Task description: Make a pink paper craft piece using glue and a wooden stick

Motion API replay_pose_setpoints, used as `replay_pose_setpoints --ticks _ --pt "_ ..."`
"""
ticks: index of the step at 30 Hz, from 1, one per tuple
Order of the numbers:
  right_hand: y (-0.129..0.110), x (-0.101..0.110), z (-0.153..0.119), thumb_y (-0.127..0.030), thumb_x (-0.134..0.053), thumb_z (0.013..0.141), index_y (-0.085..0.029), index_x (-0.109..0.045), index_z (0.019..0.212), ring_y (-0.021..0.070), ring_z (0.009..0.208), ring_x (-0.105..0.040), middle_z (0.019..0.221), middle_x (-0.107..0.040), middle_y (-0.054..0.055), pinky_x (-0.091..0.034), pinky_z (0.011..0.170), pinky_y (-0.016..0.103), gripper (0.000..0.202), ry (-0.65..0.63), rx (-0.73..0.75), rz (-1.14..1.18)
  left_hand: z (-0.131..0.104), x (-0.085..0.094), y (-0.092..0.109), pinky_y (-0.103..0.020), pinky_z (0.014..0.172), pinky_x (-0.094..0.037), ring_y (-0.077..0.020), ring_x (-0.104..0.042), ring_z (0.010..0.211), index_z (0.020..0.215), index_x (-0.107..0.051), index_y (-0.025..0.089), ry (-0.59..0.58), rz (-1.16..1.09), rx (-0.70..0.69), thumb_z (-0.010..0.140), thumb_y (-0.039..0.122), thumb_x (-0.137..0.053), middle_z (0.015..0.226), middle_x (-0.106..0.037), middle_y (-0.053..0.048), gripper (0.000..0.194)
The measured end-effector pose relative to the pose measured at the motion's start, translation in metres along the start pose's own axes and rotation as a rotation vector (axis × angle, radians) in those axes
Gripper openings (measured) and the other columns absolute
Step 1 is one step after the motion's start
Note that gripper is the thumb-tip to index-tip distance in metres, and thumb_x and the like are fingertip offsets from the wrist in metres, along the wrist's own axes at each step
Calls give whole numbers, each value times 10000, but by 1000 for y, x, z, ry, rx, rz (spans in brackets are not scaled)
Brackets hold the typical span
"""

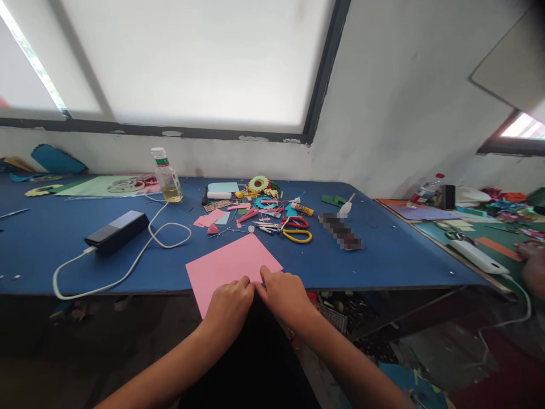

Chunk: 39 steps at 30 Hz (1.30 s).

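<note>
A sheet of pink paper (230, 258) lies partly over the front edge of the blue table, tilted toward me. My left hand (232, 304) grips its near edge, fingers curled. Beside it, nearly touching, my right hand (284, 292) pinches the same edge with thumb and fingers. Both hands hide the paper's near corner. Beyond the sheet lie scissors (298, 235) with red and yellow handles, a yellow glue stick (302, 209) and pink paper scraps (210, 218).
A black power bank (117, 230) with a white cable (128, 275) lies at left, near an upright bottle (168, 176) of yellowish liquid. Blue tabletop (383, 255) extends right. At far right, another person's hand (534, 267) rests near a white glue gun (479, 257) on a second table.
</note>
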State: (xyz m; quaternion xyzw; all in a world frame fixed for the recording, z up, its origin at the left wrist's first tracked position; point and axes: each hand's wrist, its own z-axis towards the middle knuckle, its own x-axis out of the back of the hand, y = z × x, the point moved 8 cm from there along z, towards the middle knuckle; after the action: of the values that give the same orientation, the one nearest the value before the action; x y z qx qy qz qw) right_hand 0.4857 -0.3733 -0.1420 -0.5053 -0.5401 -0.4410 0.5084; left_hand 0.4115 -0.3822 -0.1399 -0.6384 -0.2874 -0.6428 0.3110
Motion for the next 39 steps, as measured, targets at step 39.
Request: replay_pose_setpoints --ticks 39 --pt "161 37 -30 -617 -378 824 -200 -485 784 122 469 -438 538 -493 -29 -324 450 217 433 363 -205 472 -29 34 17 -295 926 -440 -124 -596 974 995 -588 177 613 -241 -592 915 141 -361 958 -683 -25 244"
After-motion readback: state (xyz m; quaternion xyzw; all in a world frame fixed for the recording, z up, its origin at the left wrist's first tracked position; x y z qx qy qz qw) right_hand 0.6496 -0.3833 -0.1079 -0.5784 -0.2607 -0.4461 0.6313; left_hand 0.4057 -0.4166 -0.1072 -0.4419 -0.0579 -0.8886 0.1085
